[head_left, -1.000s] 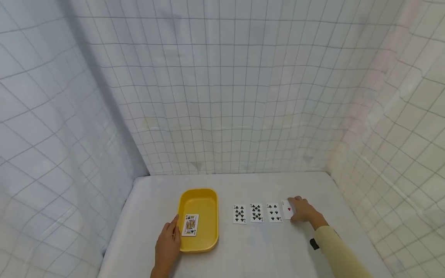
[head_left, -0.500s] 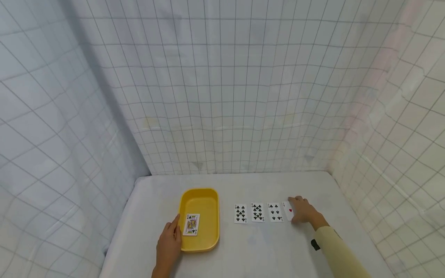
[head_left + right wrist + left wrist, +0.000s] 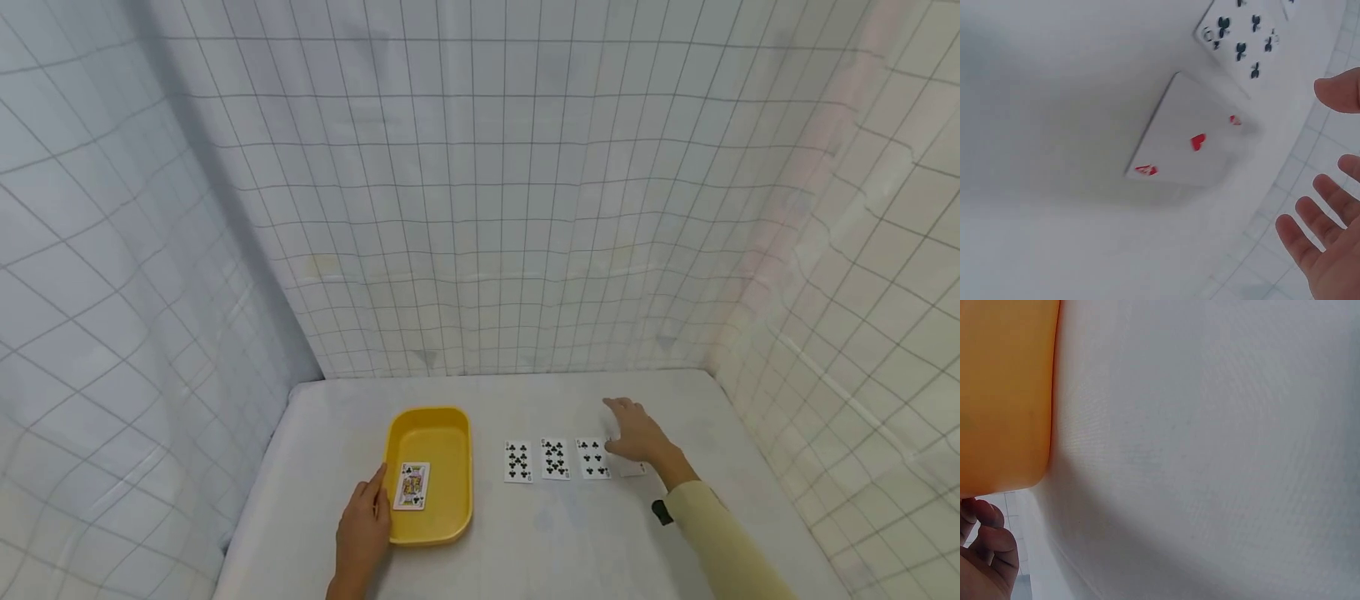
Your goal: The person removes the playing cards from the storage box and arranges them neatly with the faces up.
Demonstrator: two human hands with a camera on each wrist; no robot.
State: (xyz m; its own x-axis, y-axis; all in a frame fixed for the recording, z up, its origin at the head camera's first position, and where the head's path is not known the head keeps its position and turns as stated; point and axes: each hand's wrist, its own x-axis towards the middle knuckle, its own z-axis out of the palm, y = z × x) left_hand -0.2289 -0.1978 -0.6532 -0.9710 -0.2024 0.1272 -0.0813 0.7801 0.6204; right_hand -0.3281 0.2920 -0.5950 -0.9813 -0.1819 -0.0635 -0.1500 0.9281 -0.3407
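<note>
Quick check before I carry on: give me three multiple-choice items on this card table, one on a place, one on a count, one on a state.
1. Where does the face card lie?
A. in the yellow tray
B. on the table beside the tray
C. under the right hand

2. How many clubs cards lie face up in the row?
A. two
B. three
C. five

3. How is the right hand?
A. fist on a card
B. fingers spread, holding nothing
C. gripping the tray

Key: 1 A, it rests on the floor of the yellow tray. 2 B, the clubs cards number three. 3 B, the right hand is spread above the ace of hearts.
</note>
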